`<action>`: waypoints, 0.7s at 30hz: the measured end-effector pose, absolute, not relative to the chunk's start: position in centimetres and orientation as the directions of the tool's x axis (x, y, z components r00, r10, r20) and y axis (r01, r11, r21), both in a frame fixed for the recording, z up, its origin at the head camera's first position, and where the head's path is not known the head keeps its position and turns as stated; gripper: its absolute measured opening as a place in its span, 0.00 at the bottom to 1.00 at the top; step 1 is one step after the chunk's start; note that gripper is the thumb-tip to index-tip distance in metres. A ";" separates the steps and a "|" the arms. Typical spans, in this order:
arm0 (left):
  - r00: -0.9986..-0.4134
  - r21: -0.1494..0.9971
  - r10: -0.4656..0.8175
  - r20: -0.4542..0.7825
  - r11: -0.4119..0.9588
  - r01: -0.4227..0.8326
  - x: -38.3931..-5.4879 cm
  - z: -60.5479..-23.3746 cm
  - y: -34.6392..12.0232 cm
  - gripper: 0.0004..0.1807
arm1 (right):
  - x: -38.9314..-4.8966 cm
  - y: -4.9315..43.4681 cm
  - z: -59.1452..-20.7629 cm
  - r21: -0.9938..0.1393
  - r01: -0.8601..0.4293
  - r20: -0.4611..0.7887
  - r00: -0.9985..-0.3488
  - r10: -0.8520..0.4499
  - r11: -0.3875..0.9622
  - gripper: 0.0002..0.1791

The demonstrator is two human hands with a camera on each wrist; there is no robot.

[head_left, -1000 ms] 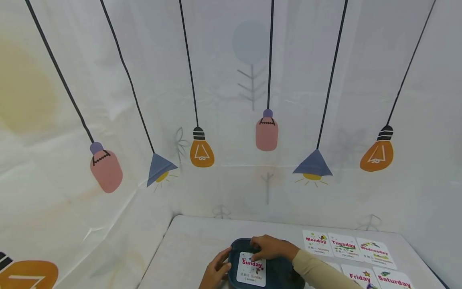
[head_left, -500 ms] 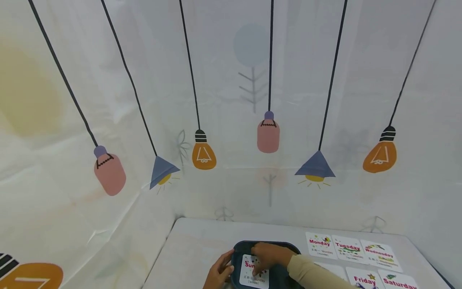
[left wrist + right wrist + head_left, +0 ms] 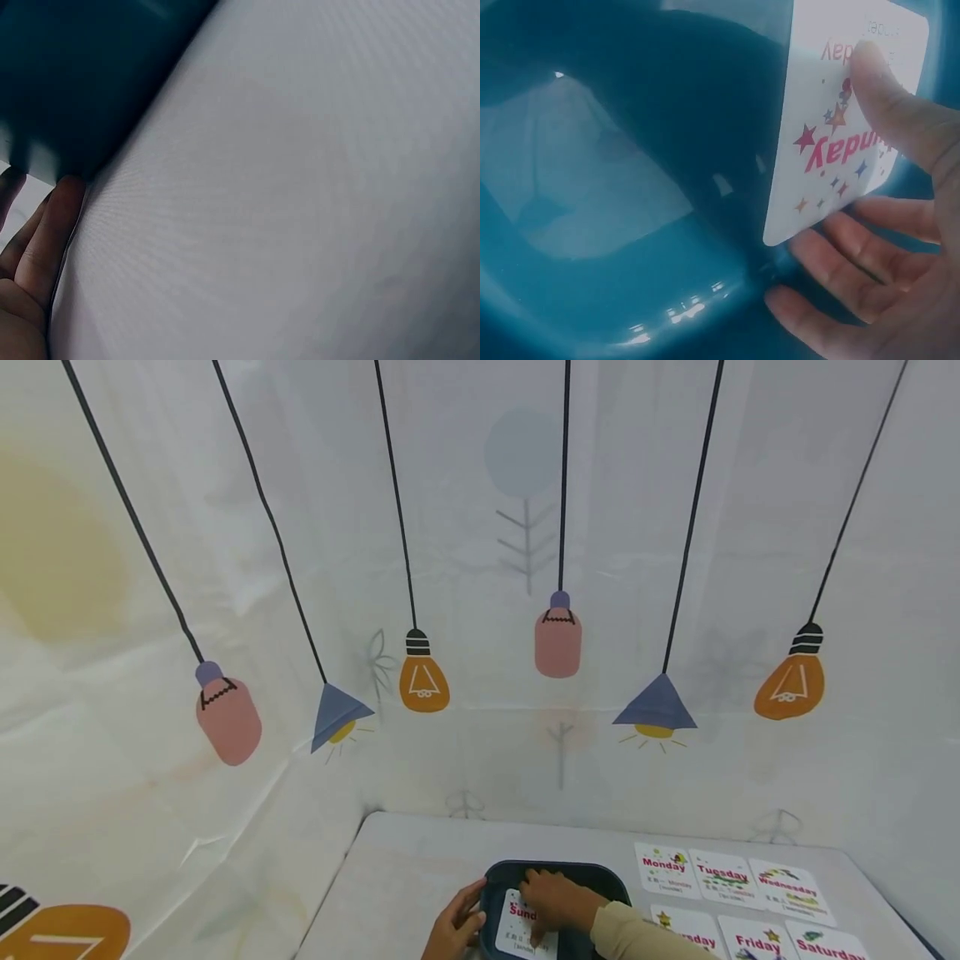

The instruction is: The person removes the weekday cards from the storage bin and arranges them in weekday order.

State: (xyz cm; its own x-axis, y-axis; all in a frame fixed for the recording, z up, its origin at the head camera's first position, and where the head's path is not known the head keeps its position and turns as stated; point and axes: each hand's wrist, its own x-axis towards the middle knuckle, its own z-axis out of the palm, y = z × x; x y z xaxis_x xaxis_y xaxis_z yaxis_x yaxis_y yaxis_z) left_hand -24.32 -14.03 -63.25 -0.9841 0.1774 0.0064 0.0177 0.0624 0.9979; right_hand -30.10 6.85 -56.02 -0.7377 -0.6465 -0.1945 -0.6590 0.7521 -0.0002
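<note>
A dark teal tray (image 3: 611, 885) rests on the white table, with a white "Sunday" card (image 3: 510, 931) inside it toward the left. My right hand (image 3: 561, 902) is over that card. In the right wrist view my thumb presses on the face of the Sunday card (image 3: 806, 199), while the other fingers (image 3: 840, 274) bend against its top edge, so the card is held between them. Straight fingers of my left hand (image 3: 452, 922) touch the tray's left side. The left wrist view shows those fingertips against the tray wall (image 3: 82, 82); the rest of that hand is mostly cut off.
Right of the tray lie cards in two rows: Monday (image 3: 667, 870), Tuesday (image 3: 726, 878) and Wednesday (image 3: 791, 893) behind, then a partly covered one (image 3: 678, 922), Friday (image 3: 753, 937) and Saturday (image 3: 825, 943). A white fabric wall (image 3: 480, 760) printed with lamps borders the table.
On the Sunday card my right thumb has slid down from the title toward the lower edge, and the fingers now bend at the top edge. The left hand stays at the tray's side.
</note>
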 end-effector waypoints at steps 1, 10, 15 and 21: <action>-0.984 0.998 0.180 0.011 0.062 0.022 -24.3 -63.4 -14.0 0.26 | -30.0 6.8 -56.1 0.000 -0.655 -0.198 -0.740 -0.642 0.755 0.35; -0.988 0.996 0.153 -0.011 0.093 0.003 -24.6 -63.3 -14.0 0.26 | -29.7 6.9 -55.5 -0.022 -0.664 -0.194 -0.730 -0.655 0.747 0.42; -0.986 0.997 0.166 -0.010 0.080 0.003 -24.5 -63.2 -14.0 0.26 | -29.6 7.0 -55.4 -0.098 -0.639 -0.202 -0.738 -0.644 0.763 0.41; -0.985 0.999 0.170 -0.012 0.051 -0.003 -24.5 -63.1 -13.9 0.26 | -29.8 7.5 -55.7 -0.205 -0.629 -0.181 -0.729 -0.661 0.750 0.38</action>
